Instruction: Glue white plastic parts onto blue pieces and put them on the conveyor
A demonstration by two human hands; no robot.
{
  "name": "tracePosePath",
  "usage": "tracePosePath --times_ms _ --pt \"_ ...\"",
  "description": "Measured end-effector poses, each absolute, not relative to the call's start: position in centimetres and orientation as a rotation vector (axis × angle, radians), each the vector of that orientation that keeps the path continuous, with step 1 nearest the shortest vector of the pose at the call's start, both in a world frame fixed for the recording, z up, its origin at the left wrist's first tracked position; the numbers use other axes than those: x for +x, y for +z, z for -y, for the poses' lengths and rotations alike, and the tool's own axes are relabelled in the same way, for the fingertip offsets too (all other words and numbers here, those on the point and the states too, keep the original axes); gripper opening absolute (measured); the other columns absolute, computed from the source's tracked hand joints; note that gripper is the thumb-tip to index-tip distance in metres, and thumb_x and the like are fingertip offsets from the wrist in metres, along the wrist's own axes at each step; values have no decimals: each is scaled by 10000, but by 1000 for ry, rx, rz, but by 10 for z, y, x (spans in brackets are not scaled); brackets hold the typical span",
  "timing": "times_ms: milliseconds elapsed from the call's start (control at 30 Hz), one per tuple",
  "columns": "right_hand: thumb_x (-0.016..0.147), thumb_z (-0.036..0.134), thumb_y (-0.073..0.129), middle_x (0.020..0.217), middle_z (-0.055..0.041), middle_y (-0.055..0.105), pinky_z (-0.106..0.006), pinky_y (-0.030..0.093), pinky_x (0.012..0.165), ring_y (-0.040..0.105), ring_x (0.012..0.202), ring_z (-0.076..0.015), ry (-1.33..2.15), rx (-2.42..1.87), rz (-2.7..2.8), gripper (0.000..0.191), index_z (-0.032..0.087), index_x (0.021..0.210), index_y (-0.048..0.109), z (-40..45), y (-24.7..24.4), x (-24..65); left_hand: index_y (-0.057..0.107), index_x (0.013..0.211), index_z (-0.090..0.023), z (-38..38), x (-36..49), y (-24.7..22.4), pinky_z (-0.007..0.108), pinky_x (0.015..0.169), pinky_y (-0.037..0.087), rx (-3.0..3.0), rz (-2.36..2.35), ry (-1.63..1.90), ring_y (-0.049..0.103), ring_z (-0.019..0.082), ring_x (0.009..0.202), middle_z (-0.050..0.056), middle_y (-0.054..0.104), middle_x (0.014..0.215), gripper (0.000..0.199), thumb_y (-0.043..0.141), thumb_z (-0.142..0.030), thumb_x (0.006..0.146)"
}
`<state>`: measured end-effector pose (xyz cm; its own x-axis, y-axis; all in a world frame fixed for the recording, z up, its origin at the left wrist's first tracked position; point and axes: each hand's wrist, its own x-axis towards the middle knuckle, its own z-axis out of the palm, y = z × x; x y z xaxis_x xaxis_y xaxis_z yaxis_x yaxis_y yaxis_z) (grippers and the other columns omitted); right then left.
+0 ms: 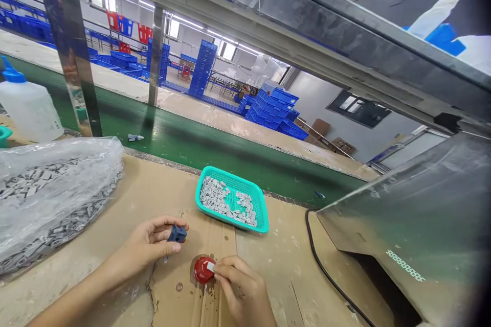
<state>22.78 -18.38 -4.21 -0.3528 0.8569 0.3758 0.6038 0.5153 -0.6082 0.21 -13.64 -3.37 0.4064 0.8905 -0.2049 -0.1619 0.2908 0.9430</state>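
A dark blue block-like part [177, 234] is held between the thumb and fingers of my left hand [149, 242]. My right hand [243, 286] pinches a small light grey piece [210, 266] over a small red dish [202, 271], whose surroundings on the cardboard look wet. Behind both hands, a turquoise basket [262, 214] holds several small grey pieces [215, 195] in two heaps.
A clear plastic bag [95, 150] full of grey pieces lies at left, by a white bottle [30, 110] with a blue cap. Beyond runs a green conveyor belt [180, 133] carrying small parts. A black cable [318, 260] and metal panel [402, 214] stand right.
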Motion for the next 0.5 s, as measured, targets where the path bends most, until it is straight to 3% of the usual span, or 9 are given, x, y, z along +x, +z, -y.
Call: tracePosePath --times_ms 133,300,500 --pt "808 60 439 772 -70 593 -209 488 615 589 704 -126 472 -1211 2106 220 153 870 628 183 -41 229 532 896 -157 138 5 -38 193 640 345 1061 -868 866 473 109 721 -2 541 788 401 725 -289 570" --pt "813 63 429 763 -78 599 -221 499 613 595 704 -132 477 -1211 2114 228 144 874 633 183 -40 229 437 1102 -214 143 9 -35 188 496 335 1123 -953 836 430 91 588 -21 468 780 554 676 -312 612" --pt "813 69 434 746 -68 595 -211 499 596 593 679 -128 444 -1169 2077 218 146 878 627 184 -38 227 610 958 -215 143 5 -24 258 740 376 1527 -1111 820 508 193 860 38 563 905 279 609 -293 690"
